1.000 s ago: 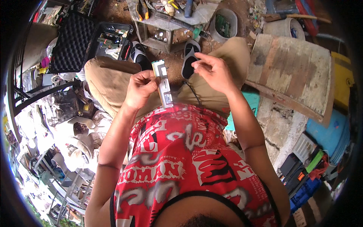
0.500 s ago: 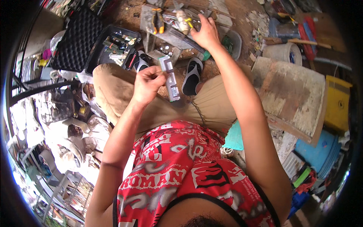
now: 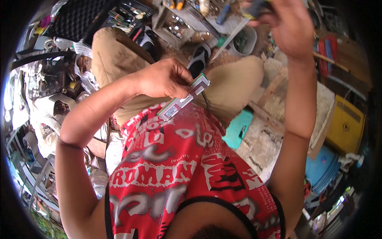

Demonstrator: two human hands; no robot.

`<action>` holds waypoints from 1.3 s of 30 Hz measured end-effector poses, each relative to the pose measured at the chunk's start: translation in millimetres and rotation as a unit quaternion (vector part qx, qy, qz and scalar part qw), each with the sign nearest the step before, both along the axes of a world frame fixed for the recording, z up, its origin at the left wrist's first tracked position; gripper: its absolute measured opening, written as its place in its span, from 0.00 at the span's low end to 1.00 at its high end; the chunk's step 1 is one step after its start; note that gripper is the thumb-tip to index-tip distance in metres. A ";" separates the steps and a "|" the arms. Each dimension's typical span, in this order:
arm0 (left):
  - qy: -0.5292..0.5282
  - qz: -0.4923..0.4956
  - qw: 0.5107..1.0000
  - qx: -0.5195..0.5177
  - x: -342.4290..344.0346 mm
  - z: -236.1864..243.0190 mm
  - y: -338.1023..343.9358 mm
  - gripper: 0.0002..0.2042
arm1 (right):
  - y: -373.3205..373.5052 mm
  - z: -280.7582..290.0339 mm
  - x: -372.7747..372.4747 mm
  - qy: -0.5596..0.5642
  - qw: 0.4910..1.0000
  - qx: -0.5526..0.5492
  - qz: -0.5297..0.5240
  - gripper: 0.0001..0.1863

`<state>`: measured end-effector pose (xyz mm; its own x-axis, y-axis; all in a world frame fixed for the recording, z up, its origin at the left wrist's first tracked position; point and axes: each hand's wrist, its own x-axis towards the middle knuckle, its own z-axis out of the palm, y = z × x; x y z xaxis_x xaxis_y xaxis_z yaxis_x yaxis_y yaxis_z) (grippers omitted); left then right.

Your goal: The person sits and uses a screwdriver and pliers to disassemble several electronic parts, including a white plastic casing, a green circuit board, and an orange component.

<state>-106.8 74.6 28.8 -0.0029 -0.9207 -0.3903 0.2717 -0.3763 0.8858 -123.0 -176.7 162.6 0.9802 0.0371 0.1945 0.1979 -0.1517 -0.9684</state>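
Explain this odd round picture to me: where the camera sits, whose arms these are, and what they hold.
There is no machine here. A person wears a wide fisheye camera on the head, looking down, so you see their red printed shirt, tan trousers and both bare arms coming up from below; the lens bends straight edges near the rim.

The left hand grips a narrow grey metal bracket with a green circuit strip, held above the lap. The right hand is raised at the top edge, holding a dark-handled tool with a long pale blade; its exact kind is too blurred to tell.

Beyond the knees lie a black foam-lined case, black sandals and scattered tools on dirt ground.
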 end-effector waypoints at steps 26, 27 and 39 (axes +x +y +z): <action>-0.041 0.132 0.990 -0.011 -46.1 26.4 4.9 0.07 | 93.2 -32.9 12.0 0.081 0.959 -0.076 0.259 0.23; -0.041 0.144 0.989 -0.012 -47.7 24.5 3.4 0.08 | 96.8 -30.0 12.8 0.163 0.946 -0.080 0.267 0.22; -0.406 0.258 0.876 0.031 -3.6 -13.0 -27.8 0.13 | 78.9 -45.8 32.0 -0.049 0.937 -0.287 0.193 0.33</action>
